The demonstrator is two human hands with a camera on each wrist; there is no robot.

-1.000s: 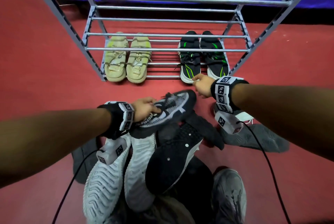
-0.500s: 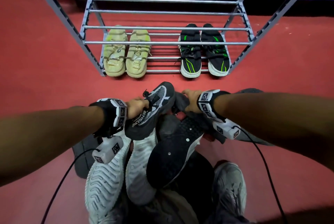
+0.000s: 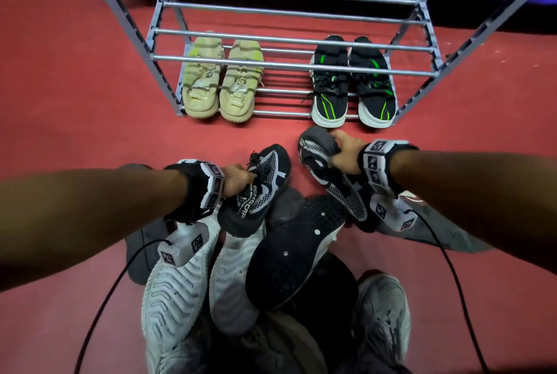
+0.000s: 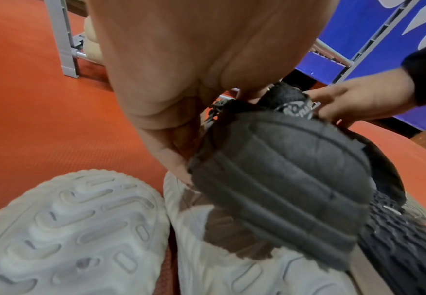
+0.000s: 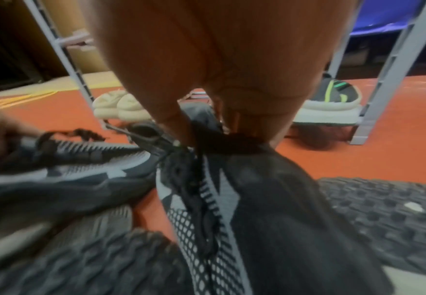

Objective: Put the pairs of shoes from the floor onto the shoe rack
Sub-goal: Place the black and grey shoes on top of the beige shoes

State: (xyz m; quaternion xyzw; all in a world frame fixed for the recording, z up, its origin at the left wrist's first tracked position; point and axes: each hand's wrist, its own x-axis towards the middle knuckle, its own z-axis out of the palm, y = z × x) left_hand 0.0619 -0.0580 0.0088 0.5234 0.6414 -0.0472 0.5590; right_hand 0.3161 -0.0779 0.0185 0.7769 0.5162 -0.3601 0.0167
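Note:
My left hand (image 3: 238, 182) grips a black-and-grey knit sneaker (image 3: 259, 189) by its collar, lifted over the pile; its ribbed black sole (image 4: 280, 185) fills the left wrist view. My right hand (image 3: 346, 150) grips the matching sneaker (image 3: 331, 180) by its heel collar, toe hanging toward me (image 5: 207, 209). The grey metal shoe rack (image 3: 289, 64) stands just ahead. Its bottom shelf holds a beige pair (image 3: 221, 78) on the left and a black-and-green pair (image 3: 352, 81) on the right.
Below my hands lies a pile of shoes on the red floor (image 3: 75, 87): two white-soled shoes (image 3: 177, 292) upside down, a black studded sole (image 3: 289, 256), a grey sneaker (image 3: 382, 319) and a grey sole (image 3: 446, 232) at right. Wrist cables trail down. The rack's upper tiers hold nothing visible.
My right hand moved from the rack's front to the pile, took hold of the second black-and-grey sneaker and lifted it. The left hand raised and turned its sneaker.

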